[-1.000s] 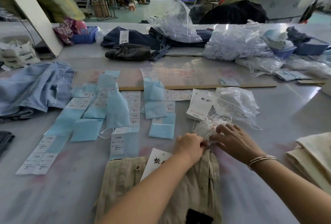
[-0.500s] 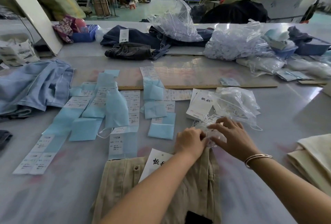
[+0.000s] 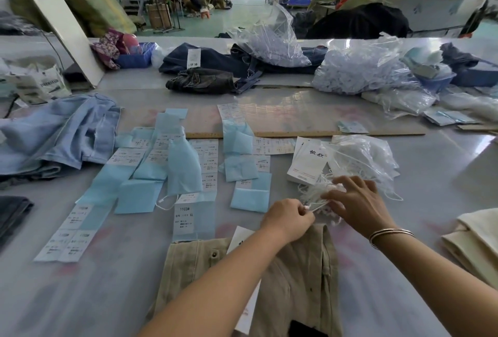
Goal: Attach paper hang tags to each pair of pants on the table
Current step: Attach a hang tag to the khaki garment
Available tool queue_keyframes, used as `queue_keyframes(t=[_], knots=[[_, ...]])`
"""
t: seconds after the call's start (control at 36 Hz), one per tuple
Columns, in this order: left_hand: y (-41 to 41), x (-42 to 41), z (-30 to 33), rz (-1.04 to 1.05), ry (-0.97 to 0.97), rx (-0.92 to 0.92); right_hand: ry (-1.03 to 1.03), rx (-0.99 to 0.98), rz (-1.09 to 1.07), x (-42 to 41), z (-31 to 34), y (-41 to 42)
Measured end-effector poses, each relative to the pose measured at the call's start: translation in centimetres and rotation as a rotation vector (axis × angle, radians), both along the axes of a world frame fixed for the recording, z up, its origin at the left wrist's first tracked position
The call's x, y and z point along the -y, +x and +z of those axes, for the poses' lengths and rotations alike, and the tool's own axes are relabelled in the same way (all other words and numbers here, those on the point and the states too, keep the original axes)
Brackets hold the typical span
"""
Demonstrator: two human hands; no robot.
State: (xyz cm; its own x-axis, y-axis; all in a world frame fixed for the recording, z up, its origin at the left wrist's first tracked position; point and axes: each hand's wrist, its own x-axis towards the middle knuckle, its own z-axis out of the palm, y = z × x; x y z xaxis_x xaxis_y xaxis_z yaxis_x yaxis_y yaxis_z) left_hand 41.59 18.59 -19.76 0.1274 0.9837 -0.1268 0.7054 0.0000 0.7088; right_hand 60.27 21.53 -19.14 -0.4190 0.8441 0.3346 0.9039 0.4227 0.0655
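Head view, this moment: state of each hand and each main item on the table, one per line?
left hand: pinching one white string
right hand: on the string bundle, fingers spread
string bundle: loose, tangled
khaki pants: flat, hang tag partly under the left arm
hang tag stack: neat, unstrung
clear string bag: open
light blue jeans: crumpled

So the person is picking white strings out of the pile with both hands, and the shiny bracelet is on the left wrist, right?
Not quite. The head view shows the bracelet on the right wrist. The rest holds: the left hand and right hand are both picking at the pile of white strings.
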Motion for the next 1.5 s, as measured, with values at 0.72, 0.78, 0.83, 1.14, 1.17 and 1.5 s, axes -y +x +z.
queue_keyframes(t=[0.72,0.78,0.83,1.14,1.17,1.5], knots=[[-9.3,5.5,5.1,-0.116,0.096,0.204,-1.284,-1.562,-0.177,11.7,3.2,-10.6],[-9.2,6.5,5.2,-0.169,0.1,0.151,-1.356,-1.839,-0.211,11.7,3.1,-12.0],[-9.4,7.5,4.9,-0.204,0.095,0.098,-1.351,-2.043,-0.228,10.9,3.3,-12.6],[-10.9,11.2,0.8,-0.019,0.119,0.039,-1.166,-2.208,-0.301,9.2,2.9,-12.8],[-10.5,11.1,0.3,0.064,0.158,0.028,-1.105,-2.187,-0.295,9.2,2.8,-12.8],[-7.4,9.8,-1.8,0.346,0.254,-0.087,-0.726,-1.486,-0.332,10.6,2.2,-11.1]])
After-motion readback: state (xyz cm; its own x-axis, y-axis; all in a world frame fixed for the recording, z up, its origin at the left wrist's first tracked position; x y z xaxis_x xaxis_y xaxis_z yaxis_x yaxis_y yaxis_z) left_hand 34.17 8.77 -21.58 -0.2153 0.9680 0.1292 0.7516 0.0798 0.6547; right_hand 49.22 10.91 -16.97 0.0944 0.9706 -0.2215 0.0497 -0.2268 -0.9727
